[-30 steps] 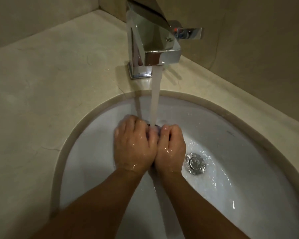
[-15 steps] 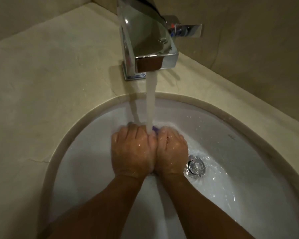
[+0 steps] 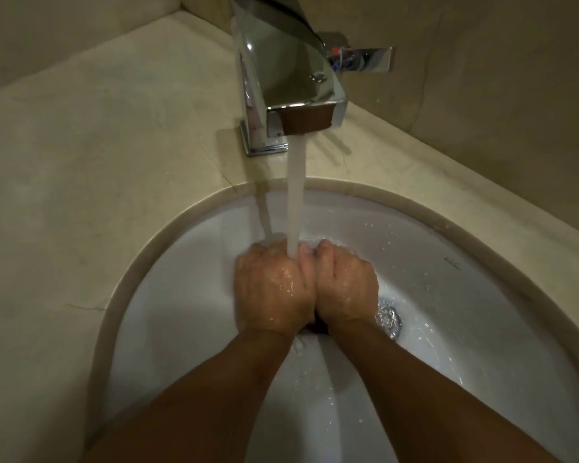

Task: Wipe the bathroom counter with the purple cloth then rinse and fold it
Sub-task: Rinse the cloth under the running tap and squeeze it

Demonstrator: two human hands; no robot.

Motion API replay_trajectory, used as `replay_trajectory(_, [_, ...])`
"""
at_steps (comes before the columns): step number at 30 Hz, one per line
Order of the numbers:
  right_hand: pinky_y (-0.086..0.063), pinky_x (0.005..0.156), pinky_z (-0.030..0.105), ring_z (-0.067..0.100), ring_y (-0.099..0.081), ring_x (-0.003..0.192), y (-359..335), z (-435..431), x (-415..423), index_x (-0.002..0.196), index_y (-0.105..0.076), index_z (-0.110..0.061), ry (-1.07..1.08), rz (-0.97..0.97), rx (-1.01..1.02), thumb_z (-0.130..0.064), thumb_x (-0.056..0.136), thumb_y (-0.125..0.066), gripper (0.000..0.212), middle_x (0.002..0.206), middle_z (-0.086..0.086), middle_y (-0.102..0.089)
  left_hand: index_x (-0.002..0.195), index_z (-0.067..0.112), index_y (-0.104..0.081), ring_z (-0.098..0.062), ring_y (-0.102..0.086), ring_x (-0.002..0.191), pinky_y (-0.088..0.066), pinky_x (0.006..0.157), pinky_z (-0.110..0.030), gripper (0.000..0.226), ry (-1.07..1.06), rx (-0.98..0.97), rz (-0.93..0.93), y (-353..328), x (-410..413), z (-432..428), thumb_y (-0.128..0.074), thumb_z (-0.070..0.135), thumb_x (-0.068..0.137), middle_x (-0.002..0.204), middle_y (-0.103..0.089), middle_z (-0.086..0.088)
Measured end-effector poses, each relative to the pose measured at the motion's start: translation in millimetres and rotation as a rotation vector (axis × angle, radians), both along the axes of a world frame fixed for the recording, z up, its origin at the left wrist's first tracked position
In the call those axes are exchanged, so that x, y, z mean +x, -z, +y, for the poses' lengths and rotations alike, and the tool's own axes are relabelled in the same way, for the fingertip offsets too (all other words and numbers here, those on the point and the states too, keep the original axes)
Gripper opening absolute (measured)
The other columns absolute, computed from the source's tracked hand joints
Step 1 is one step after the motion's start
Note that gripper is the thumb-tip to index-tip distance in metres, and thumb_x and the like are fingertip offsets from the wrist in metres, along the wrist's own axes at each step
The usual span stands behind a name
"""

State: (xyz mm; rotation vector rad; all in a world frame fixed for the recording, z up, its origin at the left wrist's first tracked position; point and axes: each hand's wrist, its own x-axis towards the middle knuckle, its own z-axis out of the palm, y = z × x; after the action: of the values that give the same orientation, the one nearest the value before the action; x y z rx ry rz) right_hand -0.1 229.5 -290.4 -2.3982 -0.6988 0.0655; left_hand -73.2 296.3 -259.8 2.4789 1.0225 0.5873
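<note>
Head view, over the basin: I have both fists pressed together under the running tap, my left hand (image 3: 273,289) and right hand (image 3: 346,285) knuckle to knuckle in the back half of the white sink (image 3: 194,295), just left of the chrome drain (image 3: 389,318). The stream of water (image 3: 296,195) drops from the square chrome faucet (image 3: 288,78) at the counter's back edge and lands on the thumb side of my left fist, right where the two hands meet. Both hands are clenched tight and glistening wet. The purple cloth (image 3: 312,250) is almost wholly buried inside them; only a faint violet sliver peeps out between the thumbs, and I cannot tell how much of it each fist holds. The beige stone counter (image 3: 97,168) runs bare to the left and toward the far corner, with no cloth lying on it, so I judge the wiping done and the rinse to be the step in hand, likely a squeeze or scrub under the flow. Next, as I read it, I need to wring the cloth out over the bowl, free one hand for the lever handle (image 3: 365,60) on the faucet's right side to stop the water, then spread the cloth flat for folding.
</note>
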Motion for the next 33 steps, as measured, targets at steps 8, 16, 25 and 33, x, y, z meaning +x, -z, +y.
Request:
replay_trajectory(8, [-0.042,0.08,0.034,0.021,-0.052,0.085,-36.6,6.6,-17.8,0.08,-0.06,-0.011,-0.045,-0.043,0.468,-0.031,0.098,-0.041,0.033,0.087,0.001,-0.057,0.077,0.013,-0.051,-0.021,-0.041,0.082,-0.033,0.08,-0.036,0.025,0.022,-0.064,-0.313,-16.2,-22.2,10.5,-0.038,0.025,0.094,0.082,-0.05,-0.004])
replay_trajectory(16, [-0.038,0.085,0.039,0.015,-0.05,0.094,-17.9,-4.0,-28.5,0.089,-0.06,-0.018,0.095,-0.016,0.257,-0.035,0.088,-0.042,0.025,0.098,-0.004,-0.062,0.075,0.007,-0.058,-0.026,-0.051,0.079,-0.039,0.076,-0.037,0.024,-0.001,-0.069,-0.175,-4.3,-18.0,7.9,-0.044,0.023,0.086,0.083,-0.059,-0.009])
replay_trajectory(25, [-0.043,0.075,0.044,0.026,-0.054,0.075,14.3,-5.8,-30.6,0.074,-0.059,-0.02,0.038,-0.023,0.143,-0.031,0.094,-0.037,0.032,0.076,-0.001,-0.062,0.067,0.012,-0.058,-0.023,-0.05,0.065,-0.032,0.071,-0.032,0.027,0.04,0.126,-0.135,10.5,-26.5,-1.0,-0.042,0.022,0.087,0.066,-0.056,-0.004])
replay_trajectory(33, [-0.042,0.074,0.037,0.022,-0.056,0.069,11.7,-0.1,-18.5,0.075,-0.061,-0.018,-0.025,-0.06,0.093,-0.029,0.097,-0.045,0.03,0.07,-0.001,-0.06,0.077,0.013,-0.061,-0.029,-0.058,0.069,-0.041,0.066,-0.037,0.042,-0.077,0.048,0.166,0.2,-9.2,-2.1,-0.032,0.04,0.092,0.072,-0.06,-0.006])
